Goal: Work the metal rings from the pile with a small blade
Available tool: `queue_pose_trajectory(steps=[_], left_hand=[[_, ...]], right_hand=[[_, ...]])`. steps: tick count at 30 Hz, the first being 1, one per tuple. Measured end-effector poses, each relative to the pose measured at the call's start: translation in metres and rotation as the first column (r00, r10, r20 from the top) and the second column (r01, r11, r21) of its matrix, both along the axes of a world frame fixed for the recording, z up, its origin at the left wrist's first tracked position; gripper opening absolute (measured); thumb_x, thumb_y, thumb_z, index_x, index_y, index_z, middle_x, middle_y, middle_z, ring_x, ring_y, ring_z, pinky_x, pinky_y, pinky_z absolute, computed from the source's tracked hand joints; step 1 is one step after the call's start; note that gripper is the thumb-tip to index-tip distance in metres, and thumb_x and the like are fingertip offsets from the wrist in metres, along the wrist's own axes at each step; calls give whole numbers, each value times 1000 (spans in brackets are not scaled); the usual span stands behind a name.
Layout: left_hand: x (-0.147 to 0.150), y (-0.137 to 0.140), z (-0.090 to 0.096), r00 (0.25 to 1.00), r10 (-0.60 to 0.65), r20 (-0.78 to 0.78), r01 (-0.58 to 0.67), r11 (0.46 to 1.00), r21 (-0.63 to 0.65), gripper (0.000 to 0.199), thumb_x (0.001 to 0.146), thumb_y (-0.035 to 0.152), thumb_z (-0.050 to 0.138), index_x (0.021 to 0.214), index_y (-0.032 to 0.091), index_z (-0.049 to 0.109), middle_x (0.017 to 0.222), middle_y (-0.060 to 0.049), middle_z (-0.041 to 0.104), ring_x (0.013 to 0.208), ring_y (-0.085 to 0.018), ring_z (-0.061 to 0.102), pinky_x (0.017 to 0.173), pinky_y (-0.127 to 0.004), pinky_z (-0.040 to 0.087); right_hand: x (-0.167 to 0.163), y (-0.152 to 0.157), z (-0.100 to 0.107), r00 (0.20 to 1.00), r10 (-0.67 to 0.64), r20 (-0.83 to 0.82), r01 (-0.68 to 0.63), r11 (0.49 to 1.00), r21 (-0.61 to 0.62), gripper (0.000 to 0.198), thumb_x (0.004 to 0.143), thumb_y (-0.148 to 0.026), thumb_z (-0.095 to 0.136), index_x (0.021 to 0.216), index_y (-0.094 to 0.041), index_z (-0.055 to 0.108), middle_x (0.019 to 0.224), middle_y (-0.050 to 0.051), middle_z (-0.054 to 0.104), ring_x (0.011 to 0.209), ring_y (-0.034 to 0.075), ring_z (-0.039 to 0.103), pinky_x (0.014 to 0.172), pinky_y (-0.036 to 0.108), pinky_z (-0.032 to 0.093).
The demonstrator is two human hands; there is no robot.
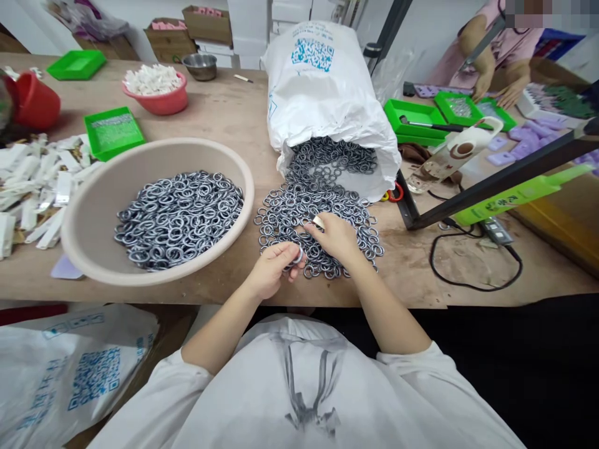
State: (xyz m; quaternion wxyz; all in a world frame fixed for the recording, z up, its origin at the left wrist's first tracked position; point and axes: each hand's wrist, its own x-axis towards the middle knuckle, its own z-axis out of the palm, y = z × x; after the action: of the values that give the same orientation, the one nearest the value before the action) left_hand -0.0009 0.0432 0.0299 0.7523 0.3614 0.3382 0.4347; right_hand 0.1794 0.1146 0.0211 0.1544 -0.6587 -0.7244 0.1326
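Observation:
My left hand [274, 269] is closed, thumb and fingers pinching a grey ring [300, 254] at the front of a loose heap of rings [281, 215] on the table. Just to its right, my right hand [337, 238] curls over the same heap. A small pale-and-dark object [318, 221] shows at its fingers; its kind is too small to make out. Behind the heap lies a white sack [322, 87] on its side, its mouth towards me and more rings spilling out. At the left, a wide beige basin [84, 249] holds many similar rings.
White plastic pieces [28, 181] and a green tray [115, 149] lie left of the basin. A pink bowl [163, 103] stands behind it. On the right are a black metal frame [496, 181], a power strip [496, 231] with a looped cable, and a co-worker's hands [512, 93] at green trays.

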Motion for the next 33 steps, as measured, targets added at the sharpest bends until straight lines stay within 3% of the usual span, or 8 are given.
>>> queue_pose_trajectory(steps=[4, 7, 17, 20, 23, 27, 30, 33], left_hand=[[-16, 7, -6, 995, 100, 12, -97, 986, -137, 39, 73, 36, 80, 103, 14, 70, 68, 0, 65, 48, -7, 54, 42, -17, 38], [-19, 11, -8, 985, 170, 28, -161, 965, -207, 33, 69, 32, 79, 93, 13, 69, 74, -3, 69, 51, -9, 59, 39, -17, 40], [16, 27, -6, 985, 164, -48, -170, 968, -183, 41, 66, 45, 83, 78, 18, 54, 64, 6, 52, 43, -3, 41, 35, -14, 23], [34, 32, -11, 973, 190, -130, -201, 977, -73, 40, 68, 47, 82, 81, 18, 58, 58, 8, 46, 43, -3, 33, 38, -17, 21], [47, 34, -15, 957, 215, -195, -202, 976, 83, 35, 74, 48, 79, 86, 18, 64, 59, 6, 49, 52, -7, 41, 49, -20, 33], [52, 32, -14, 938, 257, -233, -201, 950, 239, 35, 77, 51, 75, 80, 18, 65, 67, 2, 56, 67, -11, 50, 64, -23, 40], [51, 30, -10, 929, 307, -206, -249, 931, 265, 38, 74, 52, 78, 78, 18, 62, 70, 2, 56, 68, -11, 48, 65, -22, 39], [53, 29, -9, 945, 289, -156, -257, 946, 196, 46, 71, 59, 78, 72, 18, 57, 64, 3, 51, 62, -10, 43, 58, -22, 35]], right_hand=[[-23, 20, -4, 969, 36, 243, -24, 998, -54, 26, 91, -43, 61, 96, -19, 69, 106, 11, 71, 88, 25, 66, 64, 30, 36], [-24, 27, -7, 967, 19, 255, -10, 999, -33, 22, 93, -34, 54, 92, -19, 70, 105, 11, 71, 84, 23, 65, 63, 30, 33], [29, 13, -16, 950, -67, -306, 86, 995, 51, 29, 85, -39, 60, 62, -21, 56, 70, 2, 55, 75, 19, 51, 69, 30, 35], [25, 0, -14, 794, -80, -603, 160, 984, 80, 26, 80, -42, 64, 67, -21, 60, 72, 2, 56, 78, 19, 52, 73, 31, 39], [11, -18, -8, 486, -114, -866, 156, 987, -43, 30, 78, -51, 67, 78, -21, 65, 67, -2, 55, 63, 14, 47, 63, 28, 40], [-6, -38, -2, 290, -189, -938, 155, 977, -148, 38, 72, -57, 73, 82, -21, 64, 61, -5, 49, 49, 10, 35, 46, 25, 29], [-15, -46, -2, 340, -165, -926, 160, 980, -116, 36, 79, -57, 66, 80, -21, 62, 59, -5, 47, 49, 10, 35, 46, 25, 30], [-20, -51, -2, 532, -35, -846, 225, 969, 101, 33, 91, -49, 55, 72, -22, 58, 66, -1, 52, 62, 14, 48, 60, 29, 41]])
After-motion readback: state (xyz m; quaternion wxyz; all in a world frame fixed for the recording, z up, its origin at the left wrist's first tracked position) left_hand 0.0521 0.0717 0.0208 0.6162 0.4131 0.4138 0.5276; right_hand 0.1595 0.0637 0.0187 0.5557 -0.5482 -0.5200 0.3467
